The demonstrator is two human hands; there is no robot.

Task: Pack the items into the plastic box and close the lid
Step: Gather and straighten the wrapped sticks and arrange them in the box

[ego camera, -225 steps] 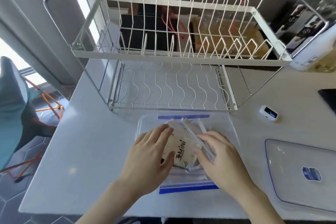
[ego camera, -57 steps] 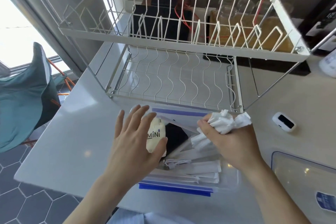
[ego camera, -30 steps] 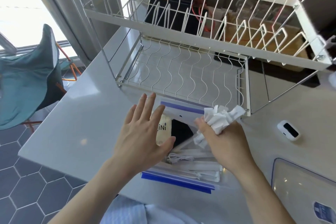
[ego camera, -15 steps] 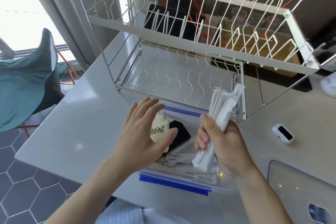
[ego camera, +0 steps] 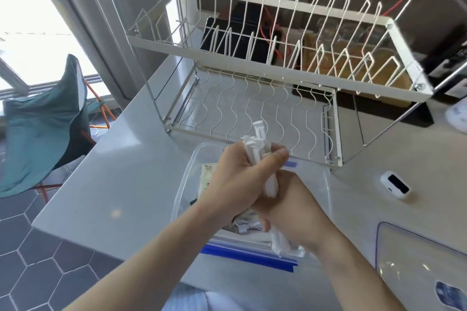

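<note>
Both hands hold one bundle of white wrapped sticks (ego camera: 257,144) above the clear plastic box (ego camera: 326,184). The left hand (ego camera: 242,179) has a clenched grip round its upper part; the right hand (ego camera: 295,212) grasps the lower part. The box sits open on the bench (ego camera: 121,177), its lid (ego camera: 414,255) lying to its right.

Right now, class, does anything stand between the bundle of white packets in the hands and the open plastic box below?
Nothing visible does. Both the left hand and right hand grip the white packets directly above the plastic box, whose lid lies aside.
</note>
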